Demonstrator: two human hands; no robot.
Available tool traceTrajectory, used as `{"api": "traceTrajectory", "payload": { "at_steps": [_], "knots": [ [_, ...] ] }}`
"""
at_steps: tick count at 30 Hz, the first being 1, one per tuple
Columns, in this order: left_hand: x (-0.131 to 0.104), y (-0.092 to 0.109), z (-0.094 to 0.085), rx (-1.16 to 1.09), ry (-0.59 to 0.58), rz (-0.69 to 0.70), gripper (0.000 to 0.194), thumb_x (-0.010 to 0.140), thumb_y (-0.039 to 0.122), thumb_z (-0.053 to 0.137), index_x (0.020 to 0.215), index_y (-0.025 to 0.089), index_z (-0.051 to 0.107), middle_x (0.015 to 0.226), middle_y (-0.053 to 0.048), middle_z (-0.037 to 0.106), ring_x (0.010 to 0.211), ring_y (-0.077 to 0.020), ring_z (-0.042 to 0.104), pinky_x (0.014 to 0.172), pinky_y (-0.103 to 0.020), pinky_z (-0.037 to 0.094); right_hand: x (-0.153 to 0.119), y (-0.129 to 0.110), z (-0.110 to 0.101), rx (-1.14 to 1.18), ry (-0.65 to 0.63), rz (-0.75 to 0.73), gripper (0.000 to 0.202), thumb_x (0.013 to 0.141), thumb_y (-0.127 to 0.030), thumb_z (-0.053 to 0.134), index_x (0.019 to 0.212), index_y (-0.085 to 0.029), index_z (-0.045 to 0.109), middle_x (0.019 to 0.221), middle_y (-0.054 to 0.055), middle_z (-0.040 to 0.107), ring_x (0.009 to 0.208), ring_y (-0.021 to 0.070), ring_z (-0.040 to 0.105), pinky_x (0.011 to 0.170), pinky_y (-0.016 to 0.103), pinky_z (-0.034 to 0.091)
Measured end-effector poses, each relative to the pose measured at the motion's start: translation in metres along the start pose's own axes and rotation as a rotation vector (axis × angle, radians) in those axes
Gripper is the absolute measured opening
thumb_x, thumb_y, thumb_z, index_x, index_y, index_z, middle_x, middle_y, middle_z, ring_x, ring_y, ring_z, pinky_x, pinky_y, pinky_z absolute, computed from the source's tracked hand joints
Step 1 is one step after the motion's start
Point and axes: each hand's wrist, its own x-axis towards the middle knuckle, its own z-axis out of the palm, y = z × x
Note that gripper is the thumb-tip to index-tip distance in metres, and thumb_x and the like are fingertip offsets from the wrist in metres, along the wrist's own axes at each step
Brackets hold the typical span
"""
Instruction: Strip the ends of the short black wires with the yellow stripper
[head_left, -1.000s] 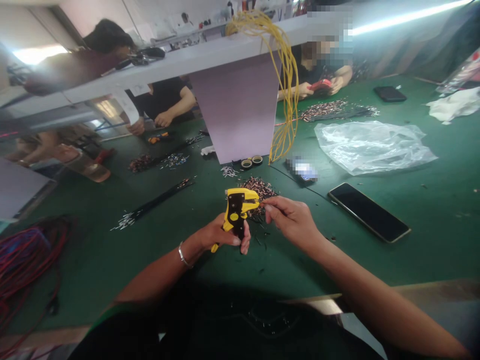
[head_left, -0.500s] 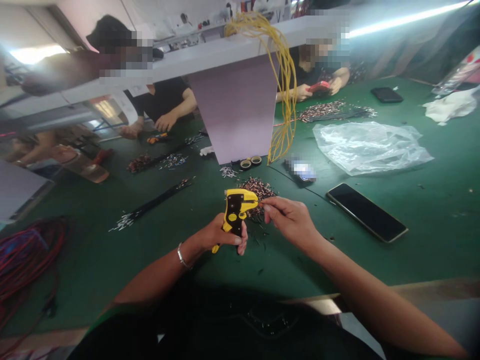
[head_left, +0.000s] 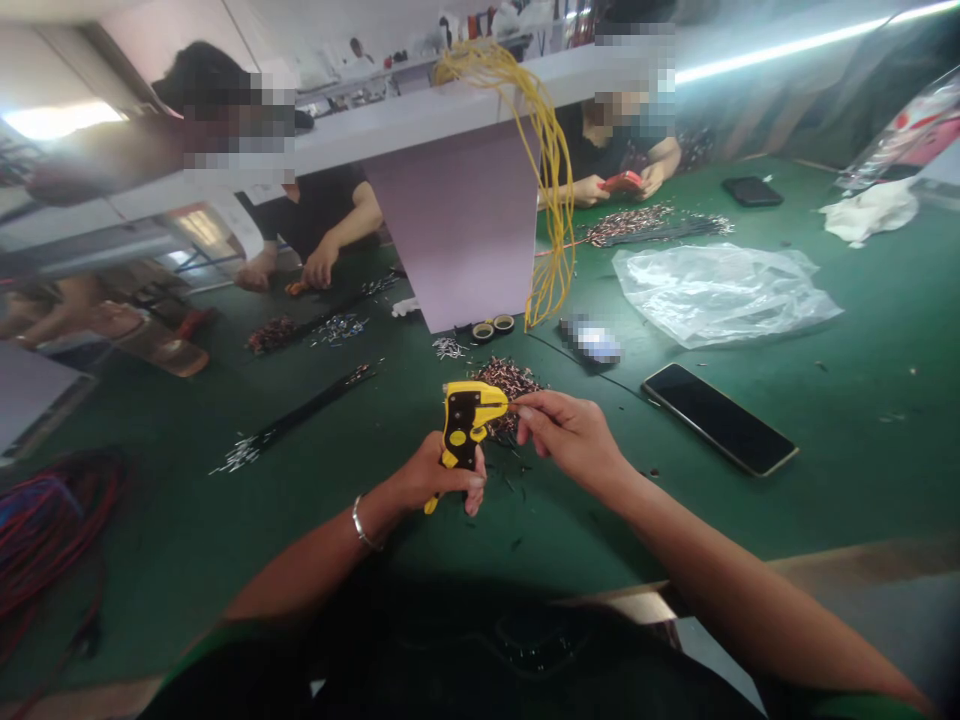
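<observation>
My left hand (head_left: 448,476) is wrapped round the handles of a yellow and black wire stripper (head_left: 463,425), its jaws pointing right. Thumb and fingers of my right hand (head_left: 564,425) pinch a short thin wire (head_left: 513,406), whose end reaches the stripper's jaw tip. How far the wire goes into the jaws cannot be made out. Behind the tool lies a pile of short dark wires with copper-coloured ends (head_left: 510,375), partly covered by the stripper and my hand. Loose dark scraps lie on the green table (head_left: 570,540) below.
A phone (head_left: 720,418) lies right of my right hand, with a clear plastic bag (head_left: 724,295) beyond. A bundle of black wires (head_left: 300,415) is at left. Yellow cables (head_left: 555,200) hang by the white panel (head_left: 465,240). Two co-workers' hands (head_left: 322,262) work across the table.
The whole view has shifted slightly. My hands keep the stripper and wire in nearly the same position. The co-worker's hand at the left has moved onto the orange tool.
</observation>
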Motion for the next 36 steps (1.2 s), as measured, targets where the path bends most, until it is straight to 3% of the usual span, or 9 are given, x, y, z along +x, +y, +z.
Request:
{"api": "traceTrajectory", "payload": {
  "at_steps": [11,18,26,32,36],
  "knots": [
    [0.002,0.001,0.006,-0.024,0.005,0.005,0.024,0.075,0.026,0.079,0.074,0.011,0.059,0.054,-0.002,0.062,0.046,-0.0159,0.060,0.050,-0.032,0.053,0.002,0.001,0.003,0.068,0.000,0.042,0.021,0.085,-0.029,0.052,0.086,-0.018,0.069,0.061,-0.001,0.066,0.042,0.0074,0.050,0.045,0.023,0.043],
    [0.005,-0.001,0.009,-0.111,0.137,-0.009,0.031,0.070,0.024,0.080,0.067,0.015,0.050,0.043,0.006,0.049,0.032,-0.0078,0.043,0.036,-0.023,0.042,0.006,0.010,0.003,0.058,-0.004,0.058,0.021,0.085,-0.031,0.052,0.085,-0.017,0.067,0.060,-0.001,0.065,0.041,0.0076,0.051,0.044,0.023,0.042],
    [0.006,0.004,0.003,-0.176,0.011,0.014,0.023,0.066,0.019,0.078,0.077,0.011,0.060,0.058,0.000,0.059,0.047,-0.0142,0.056,0.052,-0.033,0.051,0.007,0.013,0.003,0.040,0.015,0.047,0.020,0.084,-0.031,0.053,0.084,-0.017,0.068,0.062,-0.001,0.067,0.042,0.0077,0.052,0.046,0.023,0.045],
    [0.008,0.014,-0.007,-0.161,0.121,0.157,0.023,0.067,0.018,0.076,0.084,0.011,0.062,0.067,-0.003,0.063,0.055,-0.0165,0.060,0.059,-0.037,0.052,0.004,0.014,0.002,-0.068,0.016,-0.030,0.022,0.086,-0.031,0.052,0.087,-0.018,0.070,0.063,0.000,0.069,0.044,0.0090,0.054,0.048,0.024,0.046],
    [0.008,0.020,-0.009,-0.110,0.195,0.187,0.024,0.067,0.019,0.078,0.084,0.011,0.062,0.069,-0.003,0.064,0.058,-0.0168,0.061,0.062,-0.036,0.052,0.000,0.015,0.003,-0.218,-0.016,-0.144,0.024,0.087,-0.029,0.051,0.089,-0.020,0.074,0.067,0.002,0.072,0.053,0.0129,0.061,0.059,0.027,0.051]
  ]
}}
